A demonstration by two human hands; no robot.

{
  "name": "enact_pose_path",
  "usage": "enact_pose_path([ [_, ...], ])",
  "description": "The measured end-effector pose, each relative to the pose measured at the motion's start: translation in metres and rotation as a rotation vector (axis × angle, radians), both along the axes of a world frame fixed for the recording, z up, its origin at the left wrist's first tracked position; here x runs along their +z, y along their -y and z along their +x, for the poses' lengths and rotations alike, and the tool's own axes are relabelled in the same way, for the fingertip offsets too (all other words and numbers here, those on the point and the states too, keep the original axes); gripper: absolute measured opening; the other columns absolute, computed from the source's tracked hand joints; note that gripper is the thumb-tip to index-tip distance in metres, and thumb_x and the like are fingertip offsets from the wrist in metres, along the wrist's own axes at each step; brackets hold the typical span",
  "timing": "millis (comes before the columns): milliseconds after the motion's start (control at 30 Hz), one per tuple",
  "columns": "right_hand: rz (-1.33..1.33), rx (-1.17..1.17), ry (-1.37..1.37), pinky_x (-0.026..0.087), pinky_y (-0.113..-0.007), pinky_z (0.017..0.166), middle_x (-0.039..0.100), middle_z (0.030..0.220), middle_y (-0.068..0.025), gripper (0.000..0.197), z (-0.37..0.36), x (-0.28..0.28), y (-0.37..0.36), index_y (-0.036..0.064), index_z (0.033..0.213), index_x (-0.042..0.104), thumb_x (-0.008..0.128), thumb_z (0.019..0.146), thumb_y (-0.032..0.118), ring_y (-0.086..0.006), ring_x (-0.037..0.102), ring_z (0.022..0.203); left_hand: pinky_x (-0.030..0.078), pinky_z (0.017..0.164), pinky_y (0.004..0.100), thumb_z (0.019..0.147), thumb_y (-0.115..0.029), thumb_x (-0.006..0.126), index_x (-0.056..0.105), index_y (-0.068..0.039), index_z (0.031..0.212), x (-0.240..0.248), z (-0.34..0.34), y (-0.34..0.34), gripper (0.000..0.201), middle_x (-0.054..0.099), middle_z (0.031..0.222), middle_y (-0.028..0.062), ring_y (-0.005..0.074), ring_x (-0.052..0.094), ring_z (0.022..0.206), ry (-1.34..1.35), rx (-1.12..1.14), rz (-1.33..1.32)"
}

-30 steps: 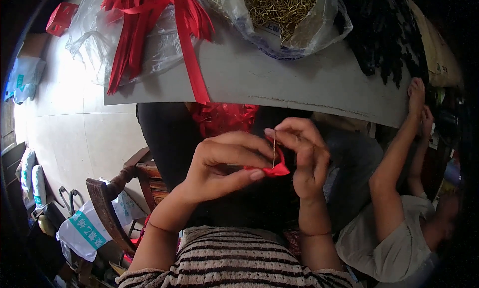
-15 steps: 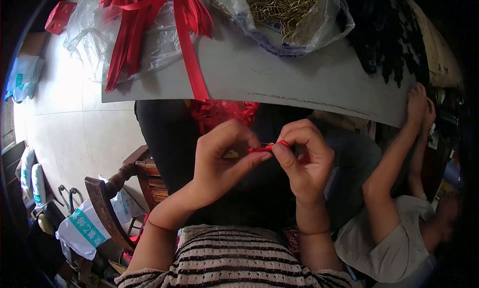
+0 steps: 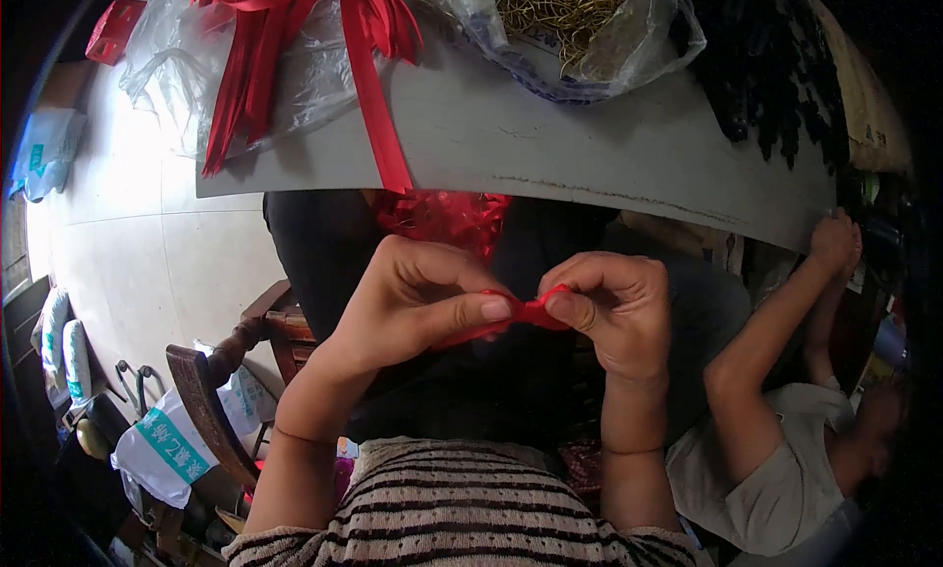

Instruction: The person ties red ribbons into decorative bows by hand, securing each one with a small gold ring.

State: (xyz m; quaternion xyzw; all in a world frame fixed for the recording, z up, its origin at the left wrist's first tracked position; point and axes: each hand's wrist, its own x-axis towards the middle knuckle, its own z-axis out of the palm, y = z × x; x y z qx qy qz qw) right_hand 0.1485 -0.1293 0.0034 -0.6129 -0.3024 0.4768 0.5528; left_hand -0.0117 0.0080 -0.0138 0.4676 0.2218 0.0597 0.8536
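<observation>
A small red ribbon bow (image 3: 535,313) is stretched between my hands, above my lap. Thumb and fingers of my left hand (image 3: 417,307) pinch its left loop, and a bit of red ribbon shows under that thumb. My right hand (image 3: 624,307) pinches the other loop, closed the same way. The middle of the bow looks narrow and gathered. Beyond my hands, a heap of red ribbon pieces (image 3: 452,221) rests between my legs, partly hidden by the table edge.
On the grey table (image 3: 471,140) lie long red ribbon strips (image 3: 257,81), a plastic bag (image 3: 678,51) of thin gold wire pieces (image 3: 565,12), and a black stringy bundle (image 3: 776,76). Another person's arm (image 3: 761,341) reaches toward the table at right. A wooden chair (image 3: 201,390) stands at left.
My fingers have shifted on the ribbon, and its loops now show spread on both sides of the middle. The gold wire seen there before is hidden. The other person's hand has moved lower.
</observation>
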Motion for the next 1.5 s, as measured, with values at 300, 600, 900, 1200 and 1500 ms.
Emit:
enact_pose_path([
  [300,0.13,-0.072,0.301,0.045,-0.021,0.059,0.062,0.076,-0.0063,0.012,-0.002,-0.003,-0.009,0.0007,0.078,0.063,0.07,0.078,0.01,-0.0101,0.058,0.066,0.046,0.063,0.0201,0.078,0.001,0.068,0.064,0.003,0.089,-0.001,0.006,0.003,0.011,0.06,0.081,0.0026,0.0062,0.058,0.074,0.029,0.017,0.141],
  [600,0.054,-0.226,-0.144,0.045,-0.021,0.061,0.061,0.075,-0.006,0.012,-0.023,-0.003,-0.002,0.0002,0.081,0.059,0.065,0.083,0.01,-0.009,0.057,0.068,0.044,0.058,0.0238,0.075,0.0,0.07,0.064,-0.001,0.085,-0.003,0.013,0.012,0.012,0.058,0.072,0.003,0.0084,0.056,0.065,0.127,0.154,0.811],
  [900,0.035,0.084,0.18,0.045,-0.021,0.058,0.062,0.07,-0.0055,0.009,0.003,0.006,-0.002,0.0,0.077,0.061,0.067,0.08,0.007,-0.0083,0.058,0.065,0.034,0.048,0.023,0.082,-0.01,0.066,0.063,0.002,0.071,0.002,-0.004,-0.007,0.016,0.053,0.057,0.0021,0.0064,0.051,0.055,0.1,-0.051,0.37],
  [1200,-0.179,0.156,-0.093,0.043,-0.018,0.054,0.06,0.068,-0.0019,0.012,0.016,0.016,-0.003,-0.0013,0.078,0.061,0.068,0.08,0.008,-0.0041,0.055,0.061,0.037,0.05,0.0194,0.079,-0.011,0.071,0.064,0.002,0.076,-0.001,0.001,-0.003,0.015,0.058,0.064,0.0001,0.0029,0.052,0.058,0.041,-0.093,0.287],
  [1500,-0.022,0.196,0.306,0.043,-0.021,0.053,0.058,0.068,-0.0041,0.015,0.004,0.007,-0.013,0.0002,0.081,0.06,0.069,0.08,0.012,-0.0076,0.056,0.062,0.046,0.057,0.0191,0.078,-0.006,0.071,0.064,0.003,0.087,-0.002,0.008,0.007,0.014,0.062,0.073,0.0013,0.004,0.056,0.065,-0.062,0.02,0.161],
])
